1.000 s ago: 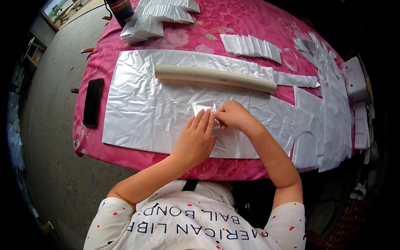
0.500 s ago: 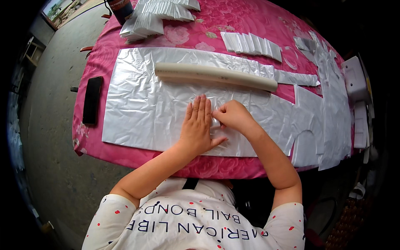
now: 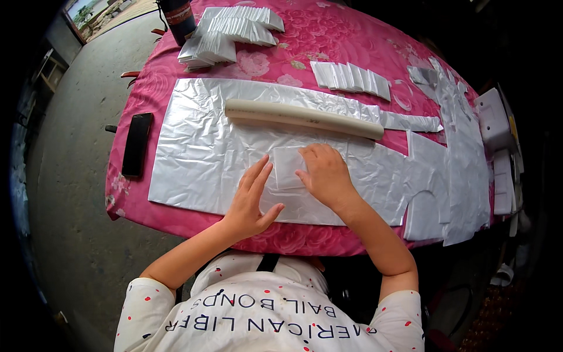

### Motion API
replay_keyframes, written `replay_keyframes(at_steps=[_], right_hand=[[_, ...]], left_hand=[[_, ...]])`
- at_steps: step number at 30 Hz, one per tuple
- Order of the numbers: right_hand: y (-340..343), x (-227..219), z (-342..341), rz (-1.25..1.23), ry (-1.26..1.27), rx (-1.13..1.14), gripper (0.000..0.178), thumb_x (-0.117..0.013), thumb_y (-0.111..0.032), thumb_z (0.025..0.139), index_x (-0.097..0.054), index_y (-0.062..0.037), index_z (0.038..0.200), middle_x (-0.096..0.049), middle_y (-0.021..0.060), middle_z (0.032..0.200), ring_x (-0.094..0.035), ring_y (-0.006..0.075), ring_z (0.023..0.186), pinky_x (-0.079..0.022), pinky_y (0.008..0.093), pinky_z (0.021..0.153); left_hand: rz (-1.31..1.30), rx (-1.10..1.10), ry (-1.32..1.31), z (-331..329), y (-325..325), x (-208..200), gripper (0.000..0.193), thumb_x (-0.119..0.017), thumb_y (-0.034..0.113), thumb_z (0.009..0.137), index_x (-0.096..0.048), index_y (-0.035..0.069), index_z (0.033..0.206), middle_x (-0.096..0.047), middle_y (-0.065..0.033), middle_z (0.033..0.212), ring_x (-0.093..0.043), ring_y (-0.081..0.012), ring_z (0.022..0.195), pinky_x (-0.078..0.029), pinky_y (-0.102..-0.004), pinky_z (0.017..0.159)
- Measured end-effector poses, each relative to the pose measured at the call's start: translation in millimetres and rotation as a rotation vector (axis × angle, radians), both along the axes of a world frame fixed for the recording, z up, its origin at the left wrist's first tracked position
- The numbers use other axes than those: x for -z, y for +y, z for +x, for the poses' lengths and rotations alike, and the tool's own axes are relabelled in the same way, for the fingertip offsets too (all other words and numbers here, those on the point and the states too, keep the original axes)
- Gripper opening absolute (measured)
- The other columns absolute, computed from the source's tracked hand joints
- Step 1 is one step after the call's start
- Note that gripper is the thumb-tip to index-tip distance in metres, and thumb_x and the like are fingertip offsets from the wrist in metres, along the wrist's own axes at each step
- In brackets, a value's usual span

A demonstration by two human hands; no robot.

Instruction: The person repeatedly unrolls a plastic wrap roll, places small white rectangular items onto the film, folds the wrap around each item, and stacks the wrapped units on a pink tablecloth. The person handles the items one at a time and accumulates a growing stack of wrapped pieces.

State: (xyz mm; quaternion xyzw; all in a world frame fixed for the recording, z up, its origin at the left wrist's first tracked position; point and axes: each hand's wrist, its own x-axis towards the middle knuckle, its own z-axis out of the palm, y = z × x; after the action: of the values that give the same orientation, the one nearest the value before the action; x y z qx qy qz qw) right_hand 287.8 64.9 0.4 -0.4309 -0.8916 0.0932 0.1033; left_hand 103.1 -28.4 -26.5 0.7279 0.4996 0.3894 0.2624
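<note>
- On the pink-covered counter, a dark phone is left lying well to the left of the fingers of the left hand.
- A silvery plastic sheet is spread beneath both sets of fingers; beyond them, to the far left, folded packets are piled.
- The left hand has been drawn back toward the body and to the left; half a second ago it was laid flat over the work. Its fingers, then held nearly together, are now parted, with the thumb held wide and nothing gripped. Whether the sheet is touched cannot be told.
- A folded plastic square is bared between the two hands, just right of the left fingertips and partly under the right ones. It was mostly covered before; the pressing of it is judged to be finished or paused.
- Beyond the fingers, a pale pipe is laid across the sheet, left as it was.
- The right hand has been opened from a fist. Its fingers are held together and curved over the square's right part, the thumb set apart; whether the square is pinched cannot be told.
- Beyond the right fingers, a row of packets is set out; well to their right, loose sheets are heaped.
</note>
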Motion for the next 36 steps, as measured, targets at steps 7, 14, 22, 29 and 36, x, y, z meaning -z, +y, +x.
replay_keyframes(at_steps=[7,14,22,29,36], right_hand=[[-22.0,53.1,-49.8,-0.067,0.08,-0.179,0.076,-0.043,-0.055,0.086,-0.026,-0.0029,0.14,-0.018,0.021,0.146,-0.013,0.0334,0.137,-0.009,0.0444,0.111],[-128.9,47.4,-120.5,-0.444,0.243,-0.424,0.085,-0.038,-0.061,0.086,-0.012,-0.0032,0.143,-0.007,0.0216,0.148,-0.001,0.0354,0.138,-0.001,0.0473,0.11],[-125.5,31.1,-101.1,-0.034,0.258,-0.714,0.04,-0.052,-0.019,0.082,-0.051,-0.0021,0.118,-0.032,0.0193,0.139,-0.013,0.0321,0.138,0.001,0.0513,0.109],[-25.7,-5.3,-7.0,-0.221,0.557,-0.409,0.013,-0.068,-0.007,0.072,-0.06,-0.0076,0.082,-0.057,0.0046,0.092,-0.05,0.0245,0.104,-0.032,0.0441,0.097],[158.7,-1.9,149.8,-0.24,1.175,0.534,0.019,-0.058,-0.016,0.089,-0.061,0.0009,0.097,-0.063,0.0021,0.083,-0.055,0.0064,0.072,-0.043,0.0214,0.065]], left_hand=[[-1.078,-0.127,-0.751,-83.4,-111.8,9.5,0.025,-0.055,0.013,0.089,-0.059,-0.002,0.109,-0.065,-0.0142,0.101,-0.061,-0.0194,0.097,-0.049,-0.0309,0.084],[-1.218,-0.446,-1.069,-82.6,-144.7,19.4,0.02,-0.056,0.012,0.087,-0.06,-0.003,0.1,-0.065,-0.0124,0.094,-0.064,-0.0195,0.084,-0.052,-0.0273,0.073],[-0.77,-0.153,0.148,-73.7,-117.5,-32.1,0.014,-0.067,0.005,0.075,-0.065,-0.001,0.087,-0.067,-0.0116,0.078,-0.064,-0.0157,0.066,-0.049,-0.0247,0.06],[-0.224,-0.051,0.073,-49.4,-70.9,-36.6,0.026,-0.071,0.005,0.069,-0.065,0.004,0.094,-0.067,-0.0115,0.089,-0.064,-0.0261,0.079,-0.051,-0.0324,0.071],[-0.268,-0.018,0.085,-39.9,-69.7,-23.8,0.025,-0.069,0.004,0.07,-0.065,0.004,0.095,-0.066,-0.0116,0.092,-0.064,-0.0269,0.083,-0.051,-0.0327,0.073]])
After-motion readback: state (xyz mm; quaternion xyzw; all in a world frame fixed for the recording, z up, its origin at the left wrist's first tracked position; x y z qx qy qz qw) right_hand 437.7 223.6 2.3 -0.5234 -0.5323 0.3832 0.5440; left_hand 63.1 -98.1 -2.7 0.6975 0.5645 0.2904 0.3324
